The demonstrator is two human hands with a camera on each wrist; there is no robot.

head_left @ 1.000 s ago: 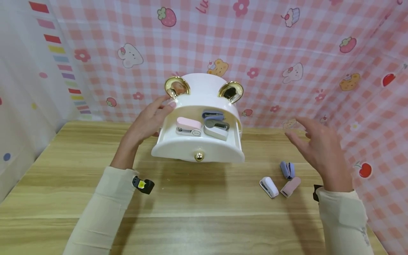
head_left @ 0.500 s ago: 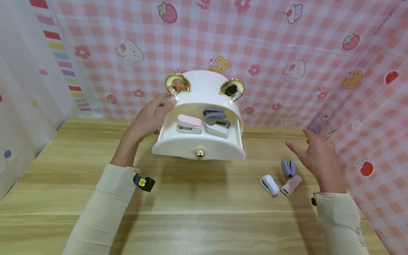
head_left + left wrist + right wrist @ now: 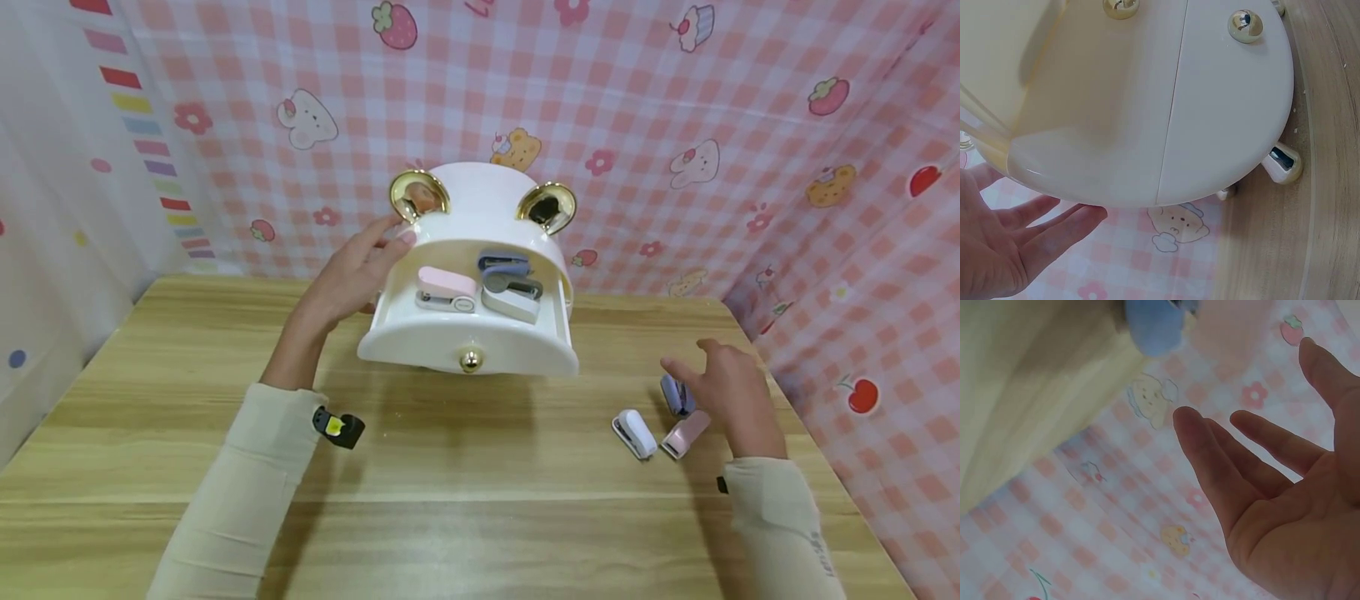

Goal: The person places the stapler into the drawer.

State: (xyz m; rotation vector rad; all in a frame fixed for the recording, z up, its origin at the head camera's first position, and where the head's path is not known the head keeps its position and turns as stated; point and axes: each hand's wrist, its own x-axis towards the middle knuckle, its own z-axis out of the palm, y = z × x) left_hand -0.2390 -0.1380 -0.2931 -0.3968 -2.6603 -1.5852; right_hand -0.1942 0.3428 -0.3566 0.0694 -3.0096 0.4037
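Note:
A white bear-eared storage box [image 3: 480,196] has its upper drawer [image 3: 420,342] pulled out. Inside that drawer lie a pink stapler [image 3: 446,283], a blue stapler [image 3: 502,263] and a grey-and-white stapler [image 3: 513,298]. My left hand [image 3: 348,279] rests on the box's left side, its fairly straight fingers [image 3: 1063,237] along the curved wall. Over the tabletop on the right, my right hand [image 3: 735,392] hovers with fingers apart and holds nothing. Close to it lie a purple-blue stapler [image 3: 677,395], partly covered by the hand, a dusty-pink stapler [image 3: 686,434] and a white stapler [image 3: 634,434].
The box stands on short gold feet [image 3: 1284,164] on the wood-grain table [image 3: 450,517]. A pink checked cloth [image 3: 637,100] hangs behind it and along the right side. White curtain fabric [image 3: 52,208] hangs at the left.
My right hand has come down and slightly left, from above the right side toward the loose staplers. My left hand stays on the box, and the drawer is unchanged.

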